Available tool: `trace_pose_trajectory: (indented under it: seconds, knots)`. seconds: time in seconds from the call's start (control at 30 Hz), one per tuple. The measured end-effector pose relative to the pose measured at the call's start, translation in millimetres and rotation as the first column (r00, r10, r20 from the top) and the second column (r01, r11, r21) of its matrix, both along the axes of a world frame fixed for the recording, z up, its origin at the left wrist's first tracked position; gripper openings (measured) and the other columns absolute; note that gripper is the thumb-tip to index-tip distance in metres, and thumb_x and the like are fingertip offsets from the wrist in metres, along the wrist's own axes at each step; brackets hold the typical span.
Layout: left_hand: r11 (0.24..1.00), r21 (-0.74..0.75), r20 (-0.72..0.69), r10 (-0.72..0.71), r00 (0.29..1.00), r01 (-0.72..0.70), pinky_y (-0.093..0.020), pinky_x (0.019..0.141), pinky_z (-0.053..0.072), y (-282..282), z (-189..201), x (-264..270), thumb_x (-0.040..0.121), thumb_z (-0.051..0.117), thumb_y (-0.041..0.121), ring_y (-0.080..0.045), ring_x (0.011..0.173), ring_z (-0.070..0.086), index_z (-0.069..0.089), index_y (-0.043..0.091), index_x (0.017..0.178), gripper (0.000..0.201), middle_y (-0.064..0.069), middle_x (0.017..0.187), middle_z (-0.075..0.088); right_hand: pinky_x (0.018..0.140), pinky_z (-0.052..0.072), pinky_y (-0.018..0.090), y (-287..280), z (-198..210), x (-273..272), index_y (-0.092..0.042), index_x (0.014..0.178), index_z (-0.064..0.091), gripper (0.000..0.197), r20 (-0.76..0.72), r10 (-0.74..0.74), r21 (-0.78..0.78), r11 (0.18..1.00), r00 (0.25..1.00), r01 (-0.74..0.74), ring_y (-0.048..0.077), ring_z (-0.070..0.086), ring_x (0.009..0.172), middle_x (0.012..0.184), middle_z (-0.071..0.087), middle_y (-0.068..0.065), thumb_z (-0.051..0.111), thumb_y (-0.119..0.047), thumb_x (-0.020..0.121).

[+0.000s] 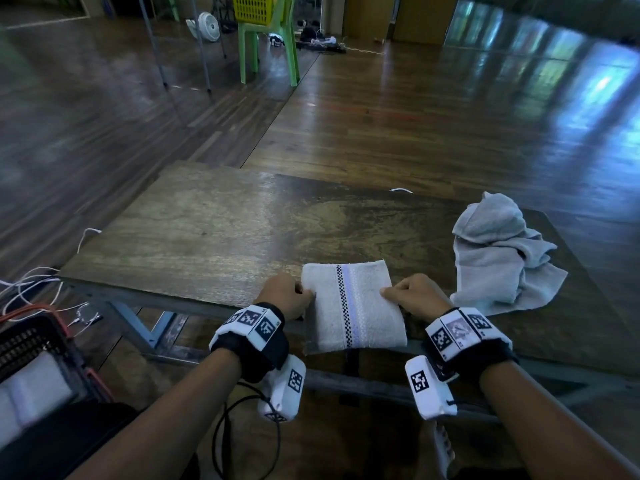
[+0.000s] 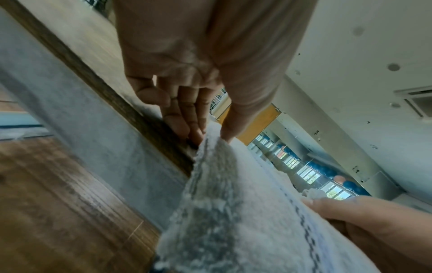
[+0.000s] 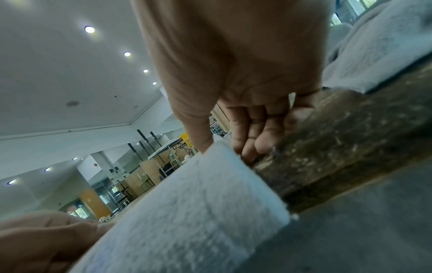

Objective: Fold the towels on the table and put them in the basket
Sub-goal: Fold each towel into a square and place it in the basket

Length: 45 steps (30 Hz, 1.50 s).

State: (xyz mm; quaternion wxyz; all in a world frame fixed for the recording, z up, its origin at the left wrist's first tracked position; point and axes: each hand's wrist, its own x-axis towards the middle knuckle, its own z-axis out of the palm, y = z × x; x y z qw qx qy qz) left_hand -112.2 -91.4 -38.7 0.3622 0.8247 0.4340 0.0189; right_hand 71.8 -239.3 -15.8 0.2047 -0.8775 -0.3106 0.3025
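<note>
A folded white towel [image 1: 349,303] with a checkered stripe lies at the table's near edge, its front part hanging over the edge. My left hand [image 1: 287,294] pinches its left side, thumb on top and fingers beneath [image 2: 187,120]. My right hand [image 1: 412,294] pinches the right side the same way, thumb on top of the towel [image 3: 198,203]. A crumpled grey towel [image 1: 502,251] sits on the table to the right. A dark basket [image 1: 38,344] with a red rim stands on the floor at lower left, holding a folded white towel [image 1: 27,393].
The wooden table [image 1: 225,223] has bare surface to the left and behind the folded towel. White cables [image 1: 38,282] trail off its left edge. A green chair [image 1: 266,39] carrying a yellow basket stands far back on the wooden floor.
</note>
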Motion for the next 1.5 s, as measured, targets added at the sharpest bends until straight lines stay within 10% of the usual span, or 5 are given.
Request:
trace_pose_trajectory:
  seconds: [0.4,0.63,0.83,1.03,1.5]
  knots:
    - [0.956,-0.282,0.151,0.129,0.980,-0.082,-0.027,0.054,0.030,-9.2,14.4,0.4,0.088,0.053,0.017,-0.018,0.048,0.036,0.036,0.016,0.048,0.043,-0.003,0.050,0.037,0.075,0.051,0.033,-0.8,13.1,-9.8,0.011,0.107,0.058,0.030,-0.410,-0.199,0.104,0.959,0.890,0.263,0.023,0.061,0.097,0.115,0.061,0.021,0.056,-0.014,0.090]
    - [0.832,-0.544,0.261,0.294,0.920,-0.112,-0.024,0.052,0.040,-38.4,44.3,-28.8,0.090,0.057,0.014,-0.020,0.063,0.052,0.060,0.009,0.097,0.009,-0.008,0.078,0.057,0.091,0.049,0.045,-27.1,36.2,-36.0,0.002,0.103,0.061,0.023,-0.592,-0.262,0.096,0.916,0.762,0.390,0.026,0.058,0.101,0.107,0.064,0.015,0.065,-0.009,0.083]
    - [0.827,-0.559,0.397,0.335,0.855,-0.064,-0.027,0.067,0.046,-56.8,90.8,-63.5,0.090,0.055,0.010,-0.021,0.080,0.055,0.057,0.013,0.102,0.013,-0.007,0.089,0.057,0.066,0.048,0.038,-56.6,88.5,-66.2,0.010,0.118,0.051,0.034,-0.622,-0.161,0.247,0.888,0.766,0.387,0.020,0.057,0.064,0.073,0.060,0.011,0.053,-0.008,0.089]
    - [0.861,-0.509,0.550,0.342,0.762,-0.019,-0.040,0.086,0.047,-68.5,148.9,-99.1,0.089,0.057,0.010,-0.025,0.100,0.054,0.056,0.013,0.104,0.015,-0.010,0.107,0.057,0.092,0.045,0.044,-72.4,159.7,-104.1,-0.001,0.100,0.062,0.014,-0.545,-0.019,0.437,0.846,0.838,0.304,0.032,0.056,0.100,0.109,0.061,0.021,0.053,-0.006,0.090]
    - [0.852,-0.436,0.619,0.518,0.590,-0.291,-0.025,0.055,0.047,-45.0,191.0,-229.9,0.090,0.054,0.006,-0.022,0.087,0.055,0.055,0.009,0.120,0.030,-0.009,0.102,0.059,0.066,0.048,0.034,19.1,197.7,-199.8,-0.004,0.103,0.061,0.015,-0.468,0.306,0.551,0.834,0.829,0.003,0.021,0.059,0.074,0.084,0.062,0.010,0.051,-0.007,0.092]
